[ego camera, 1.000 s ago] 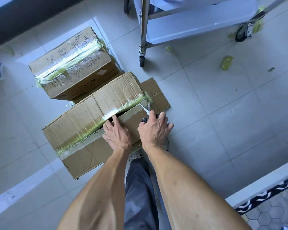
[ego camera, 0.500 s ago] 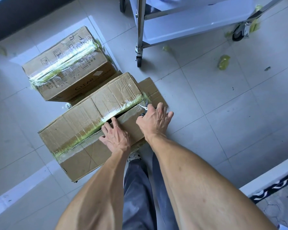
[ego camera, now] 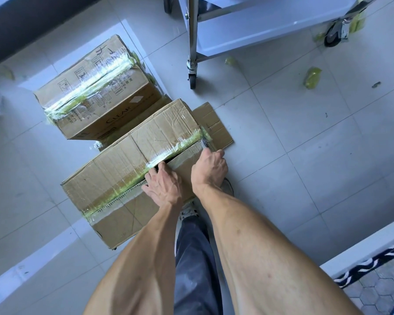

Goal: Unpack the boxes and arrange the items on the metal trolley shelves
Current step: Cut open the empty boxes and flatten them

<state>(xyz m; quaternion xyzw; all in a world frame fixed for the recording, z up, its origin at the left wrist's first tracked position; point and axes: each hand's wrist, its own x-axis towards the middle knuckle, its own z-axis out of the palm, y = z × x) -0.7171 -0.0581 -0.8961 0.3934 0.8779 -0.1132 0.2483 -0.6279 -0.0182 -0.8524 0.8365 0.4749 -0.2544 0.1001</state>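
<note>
Trolley stands at upper right, shelves awaiting items; box at centre is half slit, nothing unpacked; left hand presses its flap with fingers in the slit; right hand grips scissors at the tape end; a slip could nick those fingers or the contents.
</note>
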